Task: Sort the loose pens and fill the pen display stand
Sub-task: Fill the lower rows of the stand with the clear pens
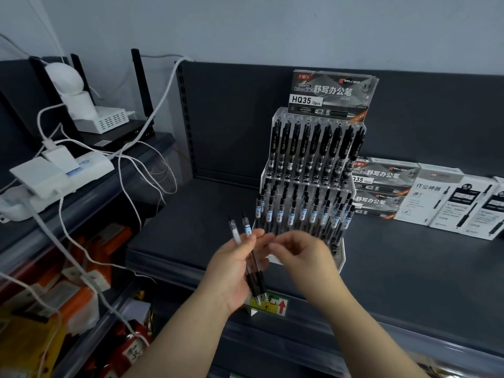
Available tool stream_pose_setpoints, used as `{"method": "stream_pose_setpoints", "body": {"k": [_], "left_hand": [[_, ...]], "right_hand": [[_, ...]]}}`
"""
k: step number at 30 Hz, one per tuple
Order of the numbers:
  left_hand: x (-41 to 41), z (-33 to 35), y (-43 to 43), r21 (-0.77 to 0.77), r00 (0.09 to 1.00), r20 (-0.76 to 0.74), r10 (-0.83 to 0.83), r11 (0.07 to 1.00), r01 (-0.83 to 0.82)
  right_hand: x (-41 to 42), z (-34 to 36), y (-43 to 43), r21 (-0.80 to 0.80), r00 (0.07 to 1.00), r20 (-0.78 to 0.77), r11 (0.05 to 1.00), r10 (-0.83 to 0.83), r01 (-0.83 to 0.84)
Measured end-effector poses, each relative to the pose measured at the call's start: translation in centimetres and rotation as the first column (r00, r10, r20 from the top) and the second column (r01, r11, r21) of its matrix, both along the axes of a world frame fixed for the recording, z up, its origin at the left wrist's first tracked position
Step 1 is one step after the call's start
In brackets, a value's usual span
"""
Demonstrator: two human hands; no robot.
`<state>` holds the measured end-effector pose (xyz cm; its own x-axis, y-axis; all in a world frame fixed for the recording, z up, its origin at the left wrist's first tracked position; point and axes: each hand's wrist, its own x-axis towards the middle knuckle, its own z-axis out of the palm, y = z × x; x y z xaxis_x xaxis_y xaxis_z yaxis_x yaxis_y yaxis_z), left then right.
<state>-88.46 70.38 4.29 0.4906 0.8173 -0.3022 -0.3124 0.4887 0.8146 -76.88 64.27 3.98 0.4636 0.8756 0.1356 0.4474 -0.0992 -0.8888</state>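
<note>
A clear tiered pen display stand (268, 170) sits on the dark shelf, its upper and lower rows packed with several black pens. My left hand (234, 271) grips two clear-barrelled pens (246, 227) with black grips, their tips pointing down toward me. My right hand (302, 252) hovers just right of those pens in front of the stand's lowest tier, fingers loosely curled and blurred; nothing shows in it.
Boxes of pens (381, 184) and white boxes (447, 205) lie right of the stand on the dark shelf (191, 214). A power strip (62, 173), white cables and a router (120, 132) crowd the left shelf. Orange packages (81, 290) fill the lower left.
</note>
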Motion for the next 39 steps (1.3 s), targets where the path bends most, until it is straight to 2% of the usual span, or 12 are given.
{"method": "stream_pose_setpoints", "body": {"k": [2,9,11,13,15,17,26,39], "left_hand": [[0.4,0.1,-0.3,0.022,1.000,0.004,-0.021,1.000,0.021],[1.4,-0.1,-1.0,0.101,0.996,-0.015,-0.093,0.990,0.094],[1.5,-0.2,-0.9,0.124,0.997,-0.032,-0.069,0.990,0.072],[1.3,-0.2,-0.4,0.138,0.997,-0.070,-0.023,0.990,0.032],[1.0,-0.1,0.1,0.117,0.994,-0.104,0.021,0.993,-0.009],[0.9,-0.2,0.5,0.099,0.992,-0.120,0.040,0.995,-0.028],[0.9,0.2,1.0,0.026,0.991,-0.075,0.109,0.994,-0.107],[0.9,-0.2,0.9,0.169,0.995,-0.022,0.099,0.981,-0.094]], "right_hand": [[-0.5,0.2,-0.3,-0.041,0.991,-0.040,0.991,0.126,-0.128],[0.6,0.1,-0.8,-0.108,0.986,-0.012,0.980,0.169,-0.169],[1.3,0.4,-0.8,-0.086,0.994,-0.010,0.990,0.113,-0.114],[2.3,0.7,-0.5,-0.009,0.998,-0.038,0.999,-0.053,0.052],[3.4,1.1,-0.2,0.094,0.974,-0.062,0.971,-0.216,0.221],[4.0,1.1,0.1,0.135,0.957,-0.038,0.948,-0.287,0.289],[3.8,-1.3,1.5,0.029,0.933,0.268,0.970,-0.239,0.240],[3.5,-2.5,1.5,-0.003,0.924,0.299,0.968,-0.237,0.249]]}}
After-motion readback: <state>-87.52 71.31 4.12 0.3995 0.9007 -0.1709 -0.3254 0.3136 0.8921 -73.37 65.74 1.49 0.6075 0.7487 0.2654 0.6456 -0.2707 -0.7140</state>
